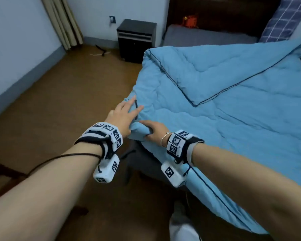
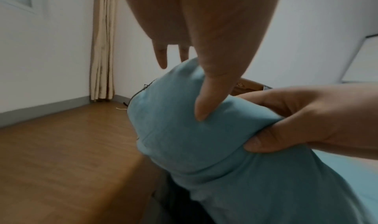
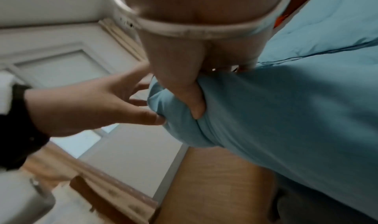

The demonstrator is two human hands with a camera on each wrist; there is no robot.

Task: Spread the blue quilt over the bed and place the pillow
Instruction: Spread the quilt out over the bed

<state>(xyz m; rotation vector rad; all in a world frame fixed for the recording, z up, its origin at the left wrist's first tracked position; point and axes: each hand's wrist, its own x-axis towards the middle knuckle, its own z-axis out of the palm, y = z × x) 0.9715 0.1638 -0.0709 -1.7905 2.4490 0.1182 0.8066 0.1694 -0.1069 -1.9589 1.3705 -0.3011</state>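
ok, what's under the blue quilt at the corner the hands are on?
Below the quilt corner gripped by the right hand, only the dark bed side shows. The mattress top there is covered.

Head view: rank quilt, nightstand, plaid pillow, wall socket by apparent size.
1. blue quilt
2. black nightstand
3. plaid pillow, cropped by the frame, so its place against the nightstand is unsure
4. wall socket

The quilt (image 1: 233,101) lies over the bed (image 1: 207,36) across the right half of the frame, one corner folded back onto itself at centre right. At the bed's near left corner, the right hand (image 1: 153,132) grips a bunched fold of quilt, with the left hand (image 1: 123,115) just left of it, fingers resting on the edge. A nightstand (image 1: 135,39) stands on the floor (image 1: 68,101) at upper centre, left of the bed's far end; the pillow (image 1: 283,20) leans at upper right.
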